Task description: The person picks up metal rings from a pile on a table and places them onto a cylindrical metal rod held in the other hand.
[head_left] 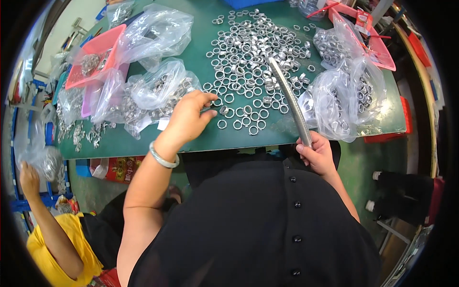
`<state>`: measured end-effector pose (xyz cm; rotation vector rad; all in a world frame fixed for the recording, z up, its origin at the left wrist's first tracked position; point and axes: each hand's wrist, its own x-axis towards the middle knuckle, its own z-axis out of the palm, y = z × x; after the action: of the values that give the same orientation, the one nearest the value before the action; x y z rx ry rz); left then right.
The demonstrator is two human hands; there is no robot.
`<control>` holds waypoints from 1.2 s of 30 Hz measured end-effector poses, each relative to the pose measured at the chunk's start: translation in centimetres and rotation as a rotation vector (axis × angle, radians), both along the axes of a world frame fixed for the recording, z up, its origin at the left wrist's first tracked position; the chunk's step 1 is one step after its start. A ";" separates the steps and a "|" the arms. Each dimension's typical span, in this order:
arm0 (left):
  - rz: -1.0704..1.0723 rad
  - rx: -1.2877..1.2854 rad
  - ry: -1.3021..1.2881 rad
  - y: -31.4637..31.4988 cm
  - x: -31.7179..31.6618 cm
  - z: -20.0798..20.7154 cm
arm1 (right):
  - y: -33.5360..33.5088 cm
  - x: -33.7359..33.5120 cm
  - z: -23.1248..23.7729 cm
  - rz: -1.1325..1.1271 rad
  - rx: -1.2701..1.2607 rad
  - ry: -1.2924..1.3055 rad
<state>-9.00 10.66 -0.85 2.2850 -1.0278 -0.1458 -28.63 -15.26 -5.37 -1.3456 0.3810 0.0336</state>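
Observation:
Many silver metal rings [260,42] lie spread and heaped over the green table [186,143] in front of me. My left hand [187,115] hovers at the near left edge of the rings, palm down. Its thumb and index finger are apart beside a few loose rings, and nothing shows between them. A pale bangle [163,157] circles my left wrist. My right hand [317,152], at the table's front edge, is closed round the near end of a long tapered metal ring mandrel [292,100]. The mandrel points away from me over the rings, and no ring shows on it.
Clear plastic bags of rings lie left [160,91] and right [332,103] of the heap. A pink tray [114,60] sits at the left and another pink tray [384,56] at the far right. A co-worker's hand [29,181] touches a plastic bag at the far left.

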 end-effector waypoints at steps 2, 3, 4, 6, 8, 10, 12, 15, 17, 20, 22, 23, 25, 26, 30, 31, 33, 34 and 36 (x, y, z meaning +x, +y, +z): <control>0.015 -0.024 -0.010 -0.4 -0.7 -0.5 | -0.3 -0.3 0.1 0.037 -0.006 0.016; 0.010 -0.048 -0.019 -0.5 -0.8 -0.8 | -0.3 -0.4 0.1 0.049 -0.010 0.023; 0.006 -0.072 -0.028 -0.6 -1.0 -0.9 | -0.4 -0.6 0.2 0.061 -0.016 0.031; 0.031 -0.001 -0.051 -1.1 -1.2 -0.9 | -0.2 -0.7 0.5 0.074 -0.027 0.040; 0.041 0.055 -0.085 -1.7 -1.4 -1.1 | -0.1 -0.9 0.5 0.086 -0.044 0.050; 0.047 0.064 -0.093 -2.0 -1.7 -1.3 | -0.1 -1.1 0.3 0.100 -0.066 0.058; 0.093 0.078 -0.012 -2.1 -1.7 -1.5 | -0.1 -1.4 0.1 0.104 -0.062 0.050; 0.119 -0.026 0.043 -1.9 -1.7 -2.2 | -0.1 -1.7 0.0 0.111 -0.060 0.035; 0.186 -0.163 0.223 -1.7 -1.5 -2.4 | 0.1 -1.8 -0.1 0.117 -0.065 0.032; 0.208 -0.535 0.633 -1.2 -1.1 -2.7 | 0.1 -1.8 -0.3 0.168 -0.055 0.038; 0.235 -0.803 0.880 -1.3 -1.6 -2.3 | 0.6 -1.7 0.1 0.165 -0.035 0.064; 0.242 -0.845 0.930 -1.4 -1.7 -2.1 | 0.8 -1.7 0.1 0.170 -0.034 0.067; 0.245 -0.926 0.941 -1.8 -2.1 -2.0 | 1.0 -1.5 0.1 0.192 -0.053 0.053; 0.245 -0.968 0.947 -2.0 -2.3 -1.9 | 1.1 -1.5 0.2 0.201 -0.057 0.063; 0.186 -1.004 0.905 -2.6 -2.8 -2.2 | 1.3 -1.3 0.6 0.223 -0.085 0.099; 0.171 -1.020 0.896 -2.8 -2.9 -2.2 | 1.3 -1.2 0.7 0.227 -0.113 0.109; 0.146 -1.034 0.897 -3.1 -3.0 -2.0 | 1.2 -1.2 0.8 0.223 -0.148 0.123; 0.134 -1.038 0.898 -3.2 -3.1 -2.0 | 1.2 -1.2 0.8 0.216 -0.152 0.127; 0.141 -1.049 0.914 -3.6 -3.2 -1.9 | 1.1 -1.3 0.5 0.201 -0.156 0.113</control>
<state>-12.22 7.08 -2.78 1.0941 -0.2932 -0.4220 -29.89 -14.19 -4.85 -1.5366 0.3470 0.2526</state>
